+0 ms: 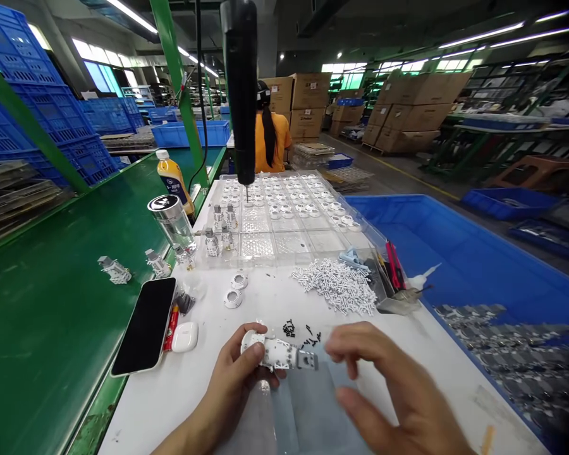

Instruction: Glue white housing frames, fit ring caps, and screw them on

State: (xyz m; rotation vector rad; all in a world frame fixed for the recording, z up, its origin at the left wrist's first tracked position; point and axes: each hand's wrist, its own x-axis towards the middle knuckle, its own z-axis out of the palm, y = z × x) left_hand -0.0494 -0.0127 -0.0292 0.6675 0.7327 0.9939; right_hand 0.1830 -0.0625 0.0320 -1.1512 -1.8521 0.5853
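Note:
My left hand (234, 373) is closed round a small white and grey plastic assembly (279, 354), held just above the white table (180, 398). My right hand (384, 385) hovers to the right of the assembly with its fingers curled and blurred by motion; I cannot make out anything in them. Tiny black screws (299, 331) lie scattered just beyond the assembly. A heap of small white pins (336, 285) lies further back, and two white rings (236, 289) sit to its left. A black electric screwdriver (241, 95) hangs over the table.
A clear tray of white parts (284, 215) stands at the back. A phone (146, 325), an earbud case (185, 337), a glass jar (172, 222) and a bottle (171, 177) stand left. A blue bin (478, 278) sits right. A person in orange (269, 136) works beyond.

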